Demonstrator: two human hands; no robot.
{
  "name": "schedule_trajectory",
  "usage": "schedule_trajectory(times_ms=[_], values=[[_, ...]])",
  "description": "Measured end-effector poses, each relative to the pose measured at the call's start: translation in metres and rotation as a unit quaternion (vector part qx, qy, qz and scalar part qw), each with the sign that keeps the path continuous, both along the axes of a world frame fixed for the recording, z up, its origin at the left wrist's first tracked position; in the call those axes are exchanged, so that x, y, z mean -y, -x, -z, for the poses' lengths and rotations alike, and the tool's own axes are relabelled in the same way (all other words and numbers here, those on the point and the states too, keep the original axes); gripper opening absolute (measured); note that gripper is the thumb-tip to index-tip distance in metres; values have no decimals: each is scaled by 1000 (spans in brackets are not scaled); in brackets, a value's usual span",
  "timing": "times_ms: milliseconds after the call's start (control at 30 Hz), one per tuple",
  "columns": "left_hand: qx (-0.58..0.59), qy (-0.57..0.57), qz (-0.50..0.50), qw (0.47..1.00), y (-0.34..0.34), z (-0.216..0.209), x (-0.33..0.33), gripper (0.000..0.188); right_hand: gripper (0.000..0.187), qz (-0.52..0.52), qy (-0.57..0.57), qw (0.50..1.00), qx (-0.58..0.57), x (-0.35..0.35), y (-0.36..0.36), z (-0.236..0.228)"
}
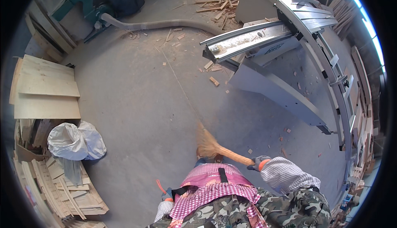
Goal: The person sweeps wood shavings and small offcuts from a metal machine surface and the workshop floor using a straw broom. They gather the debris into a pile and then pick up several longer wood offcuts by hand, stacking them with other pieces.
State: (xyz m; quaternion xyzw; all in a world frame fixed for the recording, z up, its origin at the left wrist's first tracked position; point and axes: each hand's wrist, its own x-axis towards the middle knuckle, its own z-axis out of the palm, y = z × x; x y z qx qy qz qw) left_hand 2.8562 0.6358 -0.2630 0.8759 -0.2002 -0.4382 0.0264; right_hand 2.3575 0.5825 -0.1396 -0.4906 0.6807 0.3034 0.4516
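My right hand (pixel 259 163), in a grey glove with an orange cuff, is closed around the handle end of a straw broom (pixel 223 150). The broom slants across in front of my body, and its fanned bristles, a little blurred, reach the concrete floor near my feet. My left hand (pixel 167 195), in a blue-grey glove, hangs low at my left side beside the pink checked apron (pixel 215 178). A thin orange-red strip (pixel 159 185) sticks up next to it. The left fingers are too small and partly hidden to make out.
A sliding table saw (pixel 264 37) stands at the right, with wood offcuts (pixel 214 81) scattered near it. A grey hose (pixel 165 23) crosses the floor toward a scrap pile (pixel 221 4). Plywood sheets (pixel 47 87), a white sack (pixel 68 141) and stacked boards (pixel 62 188) line the left.
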Motion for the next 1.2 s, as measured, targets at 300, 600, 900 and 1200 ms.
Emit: schedule_trajectory(times_ms=[300, 600, 900, 1200], values=[[31, 20, 17, 999, 1, -32, 20, 34, 49, -68, 52, 989, 118, 115, -134, 80], [114, -2, 69, 991, 19, -49, 25, 27, 46, 124, -9, 992, -4, 69, 59, 88], [71, 31, 154, 985, 99, -42, 76, 29, 42, 347, 34, 919, -184, -108, 230, 57], [76, 34, 229, 970, 144, -55, 110, 32, 15, 871, -234, 382, 199, -343, 89, 85]])
